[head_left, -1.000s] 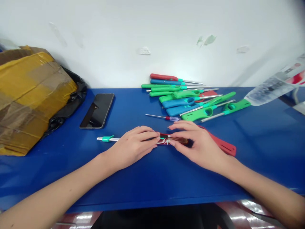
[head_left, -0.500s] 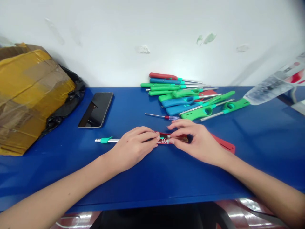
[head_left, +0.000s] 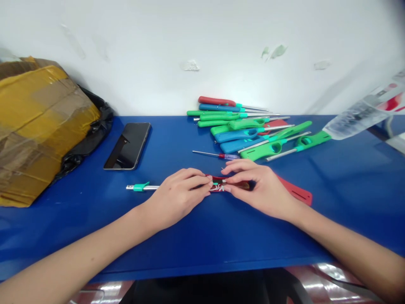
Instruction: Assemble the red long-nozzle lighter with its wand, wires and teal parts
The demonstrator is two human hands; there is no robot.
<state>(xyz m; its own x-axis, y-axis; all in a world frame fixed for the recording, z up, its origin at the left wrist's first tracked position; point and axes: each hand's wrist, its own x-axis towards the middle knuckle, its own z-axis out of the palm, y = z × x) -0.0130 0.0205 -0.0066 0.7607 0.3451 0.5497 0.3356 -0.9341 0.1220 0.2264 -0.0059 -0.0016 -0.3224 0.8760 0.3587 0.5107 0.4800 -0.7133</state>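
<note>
An opened red lighter casing [head_left: 216, 190] lies on the blue table with white wires and a small green part showing inside. From its left end runs a silver metal tube [head_left: 152, 188] with a turquoise collar [head_left: 139, 186]. My left hand [head_left: 180, 196] is closed over the casing where the tube enters it, fingertips pressed together on it. My right hand [head_left: 262, 188] pinches a small pale part [head_left: 224, 181] at the casing's middle. A flat red handle piece [head_left: 295, 192] reaches out beyond my right hand; whether it joins the casing is hidden.
A screwdriver [head_left: 218, 155] lies just beyond my hands. Behind it is a pile of green, blue and red lighters [head_left: 240, 134]. A phone [head_left: 128, 146] lies at left, near a taped cardboard box [head_left: 44, 131]. At right lies a clear plastic bottle [head_left: 354, 120].
My hands have hardly moved. The white wires in the casing have shifted slightly, and the pale part at my right fingertips sits a touch differently.
</note>
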